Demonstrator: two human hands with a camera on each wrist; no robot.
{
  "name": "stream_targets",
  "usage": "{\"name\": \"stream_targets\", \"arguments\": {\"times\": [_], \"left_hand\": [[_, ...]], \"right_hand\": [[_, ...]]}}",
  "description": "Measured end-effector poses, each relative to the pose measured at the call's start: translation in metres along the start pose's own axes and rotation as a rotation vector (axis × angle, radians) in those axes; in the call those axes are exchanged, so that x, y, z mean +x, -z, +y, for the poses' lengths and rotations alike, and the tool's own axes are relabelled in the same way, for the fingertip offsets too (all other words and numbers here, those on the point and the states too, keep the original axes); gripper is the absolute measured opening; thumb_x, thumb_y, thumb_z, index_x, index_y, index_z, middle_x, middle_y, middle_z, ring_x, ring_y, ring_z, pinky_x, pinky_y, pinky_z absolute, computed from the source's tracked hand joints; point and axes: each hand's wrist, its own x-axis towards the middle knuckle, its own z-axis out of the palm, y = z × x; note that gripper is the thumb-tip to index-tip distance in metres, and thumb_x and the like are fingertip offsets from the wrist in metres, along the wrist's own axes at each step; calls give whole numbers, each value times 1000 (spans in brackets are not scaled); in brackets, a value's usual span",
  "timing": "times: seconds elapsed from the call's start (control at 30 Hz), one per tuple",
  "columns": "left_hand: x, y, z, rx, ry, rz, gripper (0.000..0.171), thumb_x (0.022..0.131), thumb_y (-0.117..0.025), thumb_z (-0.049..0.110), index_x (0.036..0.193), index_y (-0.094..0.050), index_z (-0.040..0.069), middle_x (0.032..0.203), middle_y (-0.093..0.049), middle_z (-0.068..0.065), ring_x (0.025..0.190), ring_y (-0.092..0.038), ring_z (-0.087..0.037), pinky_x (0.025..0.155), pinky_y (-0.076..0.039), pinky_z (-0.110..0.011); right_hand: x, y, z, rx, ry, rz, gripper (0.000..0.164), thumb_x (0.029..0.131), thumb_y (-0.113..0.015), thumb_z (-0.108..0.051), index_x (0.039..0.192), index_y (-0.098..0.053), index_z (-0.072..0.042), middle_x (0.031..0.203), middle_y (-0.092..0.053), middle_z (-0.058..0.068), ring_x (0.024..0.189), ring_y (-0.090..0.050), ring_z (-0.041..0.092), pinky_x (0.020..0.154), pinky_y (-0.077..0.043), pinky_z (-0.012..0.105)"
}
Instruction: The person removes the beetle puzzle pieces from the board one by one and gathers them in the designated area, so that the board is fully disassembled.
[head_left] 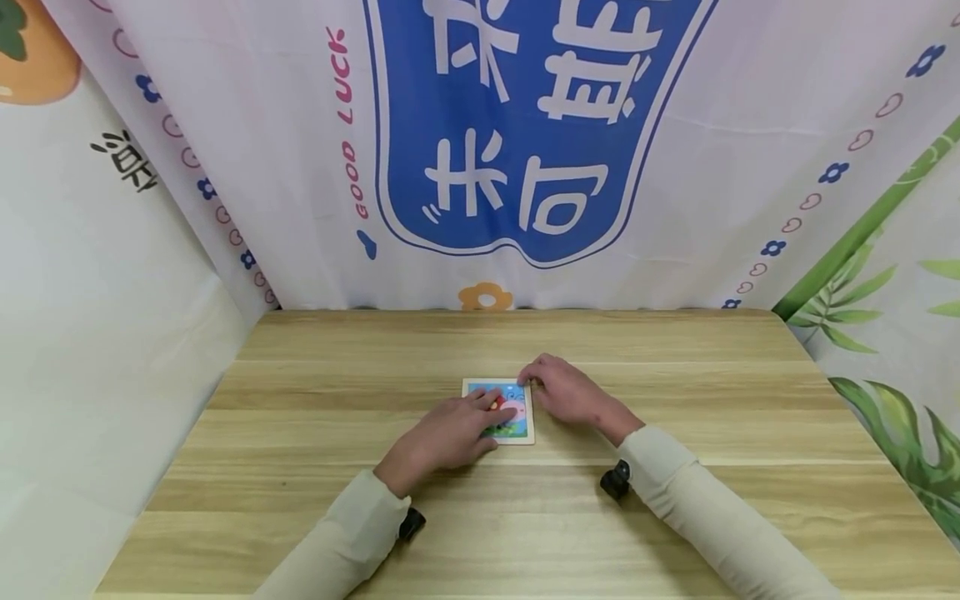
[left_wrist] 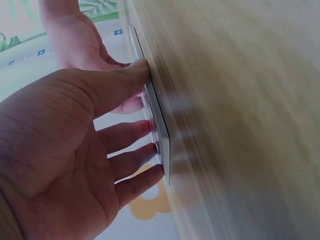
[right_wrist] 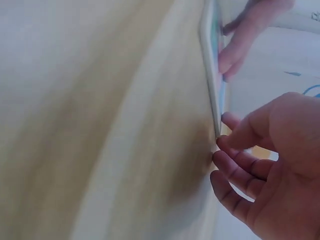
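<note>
A small square picture board (head_left: 521, 428) with a pale rim lies flat on the wooden table, showing a red and pink cartoon figure on blue and green. My left hand (head_left: 456, 430) rests over its left half with the fingers spread across the picture. In the left wrist view, the thumb (left_wrist: 135, 74) touches the near edge while the other fingertips press on the face. At the far right corner is my right hand (head_left: 568, 393), its fingers loosely bent and their tips right at the rim. The left hand hides part of the picture.
The wooden table (head_left: 315, 433) reaches back to a printed white curtain (head_left: 315, 250) with a blue panel. White cloth (head_left: 112, 333) hangs at the left, and a leaf-printed sheet (head_left: 907, 350) at the right. Both forearms wear light sleeves with a dark device (head_left: 616, 481) at each wrist.
</note>
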Motion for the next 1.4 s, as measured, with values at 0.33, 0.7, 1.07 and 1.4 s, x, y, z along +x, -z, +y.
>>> {"name": "stream_targets", "arguments": {"times": [0.33, 0.7, 1.07, 1.4], "left_hand": [[2, 1, 0, -39, 47, -22, 53, 101, -69, 32, 152, -55, 24, 161, -40, -12, 146, -38, -33, 110, -41, -52], [3, 0, 1, -7, 22, -4, 54, 101, -68, 33, 153, -54, 24, 159, -41, -14, 143, -42, -34, 108, -43, -51], [3, 2, 0, -2, 18, -12, 54, 102, -68, 34, 153, -53, 23, 160, -40, -14, 143, -42, -34, 108, -43, -50], [3, 1, -1, -14, 7, -8, 55, 101, -68, 32, 153, -53, 23, 160, -39, -15, 144, -40, -34, 108, -43, -51]], "right_hand": [[16, 5, 5, 99, -2, -39, 35, 94, -47, 17, 103, -72, -6, 109, -64, 7, 112, -57, 28, 105, -44, 48], [15, 1, 3, 138, -43, 2, 28, 97, -50, 8, 113, -70, -4, 113, -65, 7, 110, -58, 26, 99, -47, 47], [4, -2, 4, 51, 28, 17, 30, 100, -59, -4, 126, -73, -12, 110, -59, 3, 98, -55, 19, 91, -48, 41], [16, -2, 3, 145, 24, -2, 23, 98, -59, 2, 114, -74, -5, 108, -67, 3, 101, -58, 20, 95, -49, 43]]}}
